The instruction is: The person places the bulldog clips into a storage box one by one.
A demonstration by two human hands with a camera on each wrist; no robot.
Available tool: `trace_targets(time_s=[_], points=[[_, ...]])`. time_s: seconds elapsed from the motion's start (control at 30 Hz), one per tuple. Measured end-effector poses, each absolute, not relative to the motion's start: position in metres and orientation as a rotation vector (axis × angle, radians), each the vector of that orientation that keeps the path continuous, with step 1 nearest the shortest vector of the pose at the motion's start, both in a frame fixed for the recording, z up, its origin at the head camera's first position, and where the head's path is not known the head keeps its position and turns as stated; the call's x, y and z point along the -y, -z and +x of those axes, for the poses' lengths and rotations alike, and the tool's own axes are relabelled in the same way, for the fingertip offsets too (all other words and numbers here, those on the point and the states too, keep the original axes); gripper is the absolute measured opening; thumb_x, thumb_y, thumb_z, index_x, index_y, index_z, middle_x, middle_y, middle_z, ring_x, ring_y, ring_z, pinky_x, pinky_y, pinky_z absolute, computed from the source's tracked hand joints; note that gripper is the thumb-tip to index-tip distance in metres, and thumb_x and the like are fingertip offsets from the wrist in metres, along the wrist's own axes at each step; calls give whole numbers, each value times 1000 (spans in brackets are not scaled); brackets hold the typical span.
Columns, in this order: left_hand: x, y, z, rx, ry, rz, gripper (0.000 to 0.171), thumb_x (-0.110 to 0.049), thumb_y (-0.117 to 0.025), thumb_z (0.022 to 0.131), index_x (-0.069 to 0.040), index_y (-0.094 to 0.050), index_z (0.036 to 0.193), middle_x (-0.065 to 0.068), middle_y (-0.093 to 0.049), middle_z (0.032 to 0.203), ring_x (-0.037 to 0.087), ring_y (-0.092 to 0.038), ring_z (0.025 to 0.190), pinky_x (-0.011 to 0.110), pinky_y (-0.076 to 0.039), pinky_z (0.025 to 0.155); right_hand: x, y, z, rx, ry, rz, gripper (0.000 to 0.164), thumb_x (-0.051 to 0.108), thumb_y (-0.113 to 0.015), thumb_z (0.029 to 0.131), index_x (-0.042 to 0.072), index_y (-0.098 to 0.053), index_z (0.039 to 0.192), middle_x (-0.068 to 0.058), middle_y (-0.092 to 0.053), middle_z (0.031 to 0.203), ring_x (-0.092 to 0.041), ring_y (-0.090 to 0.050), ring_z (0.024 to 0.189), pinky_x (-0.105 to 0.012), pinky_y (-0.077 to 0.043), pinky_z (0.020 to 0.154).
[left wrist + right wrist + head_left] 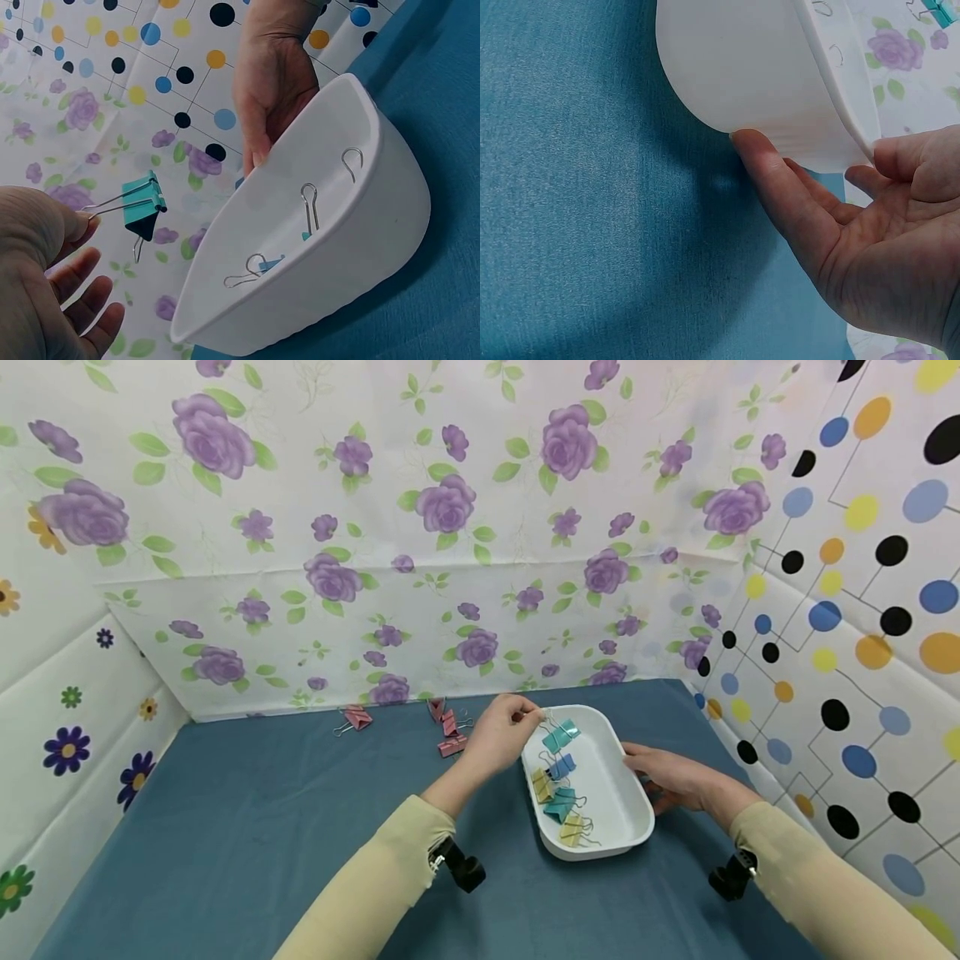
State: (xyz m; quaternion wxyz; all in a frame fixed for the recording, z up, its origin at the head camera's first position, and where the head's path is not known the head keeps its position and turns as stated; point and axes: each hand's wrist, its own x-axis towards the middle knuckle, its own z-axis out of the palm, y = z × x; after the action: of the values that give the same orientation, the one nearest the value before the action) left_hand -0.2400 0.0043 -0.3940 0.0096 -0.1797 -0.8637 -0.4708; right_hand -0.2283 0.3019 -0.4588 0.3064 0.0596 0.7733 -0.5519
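Note:
Between thumb and forefinger, my left hand (501,731) pinches a teal binder clip (141,206) by its wire handle. The clip hangs over the far left part of a white plastic tray (611,793). My right hand (671,777) holds that tray by its right side, thumb at the rim and fingers (769,176) against the outer wall and underside. Inside the tray, along its left side, lie a blue binder clip (561,767), a second teal clip (561,806) and two yellow clips, one near the front (573,830).
Several red binder clips lie at the back of the blue-covered table (247,827), one (356,718) apart on the left and others (452,746) just left of my left hand. Flowered sheeting (450,610) stands behind, dotted sheeting (840,635) on the right.

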Motion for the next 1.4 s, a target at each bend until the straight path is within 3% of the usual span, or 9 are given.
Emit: trace_targets(time_s=[0.37,0.93,1.2,1.4], points=[[-15,405,-241,2704,1406,-594,25,-39,-52,94,-18,-66,94,-4,-53,103,12,-52,89,33,-46,72,-300,459,-228,-2048,1474,177,52,36,-42,99,35,-23,147,-14,-39,138,-34,-55,105,-52,-52,69],[-29,414,-237,2777,1365,-616,19,-43,-55,92,-28,-68,92,-9,-55,106,10,-53,94,32,-46,75,-299,460,-230,-2053,1463,177,53,39,-43,99,33,-23,147,-15,-41,136,-35,-55,106,-52,-52,69],[-26,416,-236,2820,1362,-632,37,-55,-52,89,-32,-65,114,-5,-54,122,21,-54,108,37,-48,80,-300,460,-230,-2048,1465,203,53,39,-43,98,34,-22,147,-14,-37,140,-34,-53,109,-52,-52,69],[-22,414,-235,2811,1435,-587,41,-56,-53,88,-33,-61,121,-4,-51,125,22,-52,110,39,-47,82,-300,460,-230,-2057,1463,213,52,39,-42,99,34,-22,147,-13,-40,137,-34,-55,106,-52,-52,68]])
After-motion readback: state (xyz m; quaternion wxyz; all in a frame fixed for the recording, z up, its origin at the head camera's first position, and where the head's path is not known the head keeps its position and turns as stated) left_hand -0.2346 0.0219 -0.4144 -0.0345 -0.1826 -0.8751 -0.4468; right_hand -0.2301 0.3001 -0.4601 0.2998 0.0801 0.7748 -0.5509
